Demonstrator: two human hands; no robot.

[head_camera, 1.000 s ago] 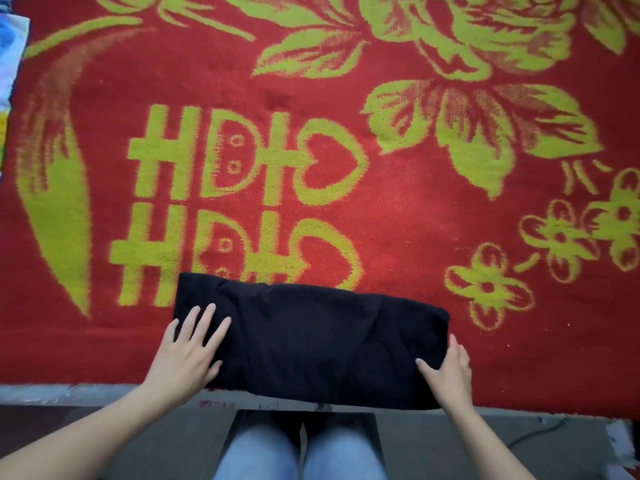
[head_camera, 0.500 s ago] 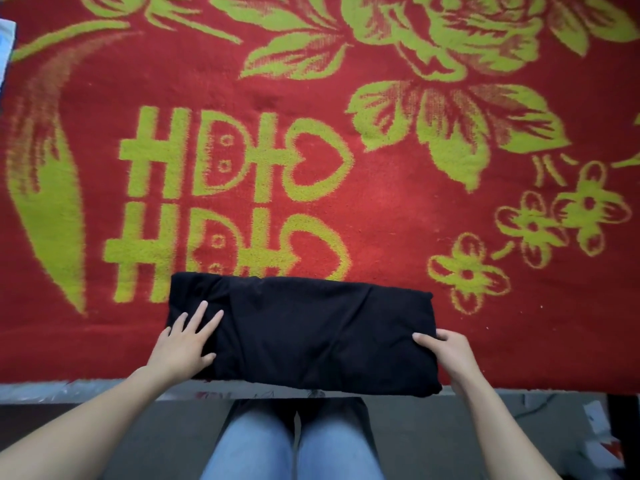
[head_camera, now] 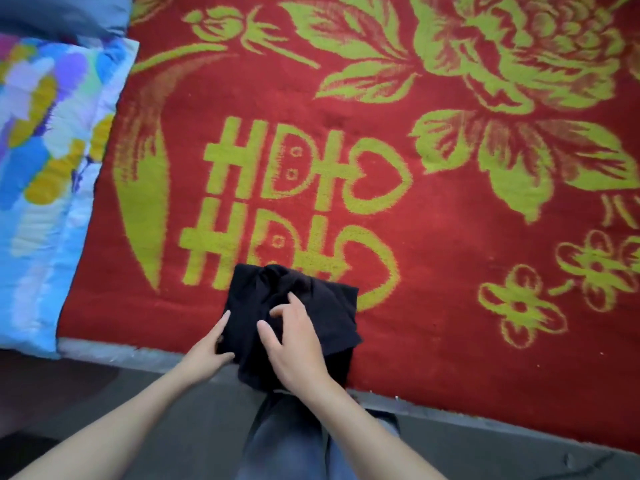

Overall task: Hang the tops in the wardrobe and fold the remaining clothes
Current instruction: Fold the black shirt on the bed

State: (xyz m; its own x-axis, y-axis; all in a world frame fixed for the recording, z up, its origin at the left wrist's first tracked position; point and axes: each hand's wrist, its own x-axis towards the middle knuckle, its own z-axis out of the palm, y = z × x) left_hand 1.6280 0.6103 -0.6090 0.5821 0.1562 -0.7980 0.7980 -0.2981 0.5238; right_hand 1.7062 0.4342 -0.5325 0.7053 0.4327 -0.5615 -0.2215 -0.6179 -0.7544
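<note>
The black garment (head_camera: 329,306) lies folded into a small, thick bundle on the near edge of the red blanket (head_camera: 450,237), just below the yellow-green double character woven into it. Its top is bunched and creased, and its near corner hangs a little past the blanket's border, above the person's knees in blue jeans (head_camera: 287,445).

Both hands are on the bundle, close together but not touching each other. The left hand (head_camera: 204,355) sits at the bundle's left side. Its fingers (head_camera: 223,320) are straight and lie along that edge, and the thumb is against the near-left corner. It is not closed around the cloth.

The right hand (head_camera: 298,344) lies palm down on top of the bundle. Its fingertips (head_camera: 277,311) are bent and press into the folds near the middle, with the thumb spread toward the left hand. They are slightly blurred, but the hand seems to press the cloth rather than clutch it.

A quilt (head_camera: 45,168) patterned in blue, yellow and purple lies along the blanket's left side, and grey floor (head_camera: 173,410) shows beneath the forearms.
</note>
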